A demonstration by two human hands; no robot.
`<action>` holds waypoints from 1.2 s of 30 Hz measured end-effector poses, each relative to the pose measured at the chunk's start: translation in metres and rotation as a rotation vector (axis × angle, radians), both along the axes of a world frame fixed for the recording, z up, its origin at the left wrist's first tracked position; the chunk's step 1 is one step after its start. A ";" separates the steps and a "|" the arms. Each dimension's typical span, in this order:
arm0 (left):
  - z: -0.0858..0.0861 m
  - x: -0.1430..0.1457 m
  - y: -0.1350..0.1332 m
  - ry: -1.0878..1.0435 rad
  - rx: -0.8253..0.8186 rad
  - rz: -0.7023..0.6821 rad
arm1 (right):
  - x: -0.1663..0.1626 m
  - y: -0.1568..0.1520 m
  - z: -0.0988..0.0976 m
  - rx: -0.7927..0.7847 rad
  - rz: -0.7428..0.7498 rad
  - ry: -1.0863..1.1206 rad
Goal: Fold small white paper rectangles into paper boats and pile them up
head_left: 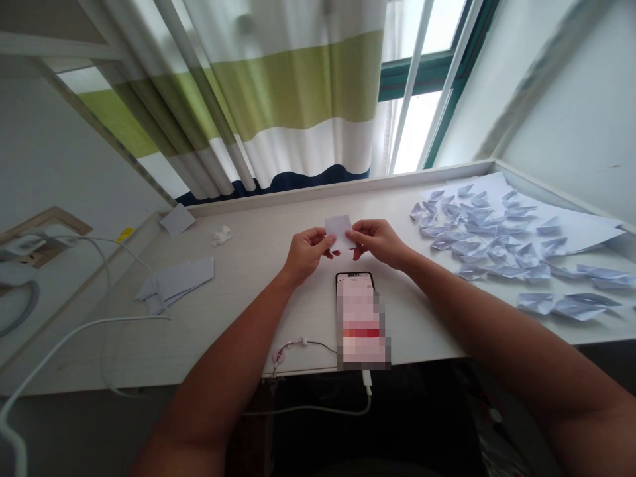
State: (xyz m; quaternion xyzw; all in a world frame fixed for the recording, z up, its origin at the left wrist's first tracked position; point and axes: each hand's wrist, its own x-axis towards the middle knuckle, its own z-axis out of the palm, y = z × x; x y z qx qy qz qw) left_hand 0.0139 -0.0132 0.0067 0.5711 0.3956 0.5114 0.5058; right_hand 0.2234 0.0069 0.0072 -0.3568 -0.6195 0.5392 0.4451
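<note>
A small white piece of paper (338, 229) is held up above the desk between my two hands. My left hand (309, 252) pinches its left edge with thumb and fingers. On the opposite edge, my right hand (375, 240) grips the paper in the same way. The fingertips behind the sheet are partly hidden. Just below my hands lies a smartphone (355, 285) with a lit, partly blurred screen. Many folded paper boats (477, 228) are spread over the right side of the desk.
The white desk (248, 291) has a raised back edge beneath a striped curtain (308, 99). At the left lie stacked paper sheets (181, 281), a square sheet (177, 219) and a crumpled tissue (221, 235). White cables (89, 324) hang at the left; a charging plug (366, 379) meets the phone.
</note>
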 end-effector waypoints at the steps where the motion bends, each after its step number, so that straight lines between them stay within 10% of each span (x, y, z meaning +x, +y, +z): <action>1: 0.000 0.000 0.000 -0.016 -0.009 -0.003 | 0.000 0.000 0.000 -0.032 0.019 0.041; 25: 0.007 -0.002 -0.007 0.012 0.057 -0.052 | 0.002 -0.010 0.010 -0.261 0.204 0.109; 36: -0.003 -0.005 -0.001 0.122 0.149 -0.121 | -0.002 0.001 -0.006 -0.061 0.164 -0.004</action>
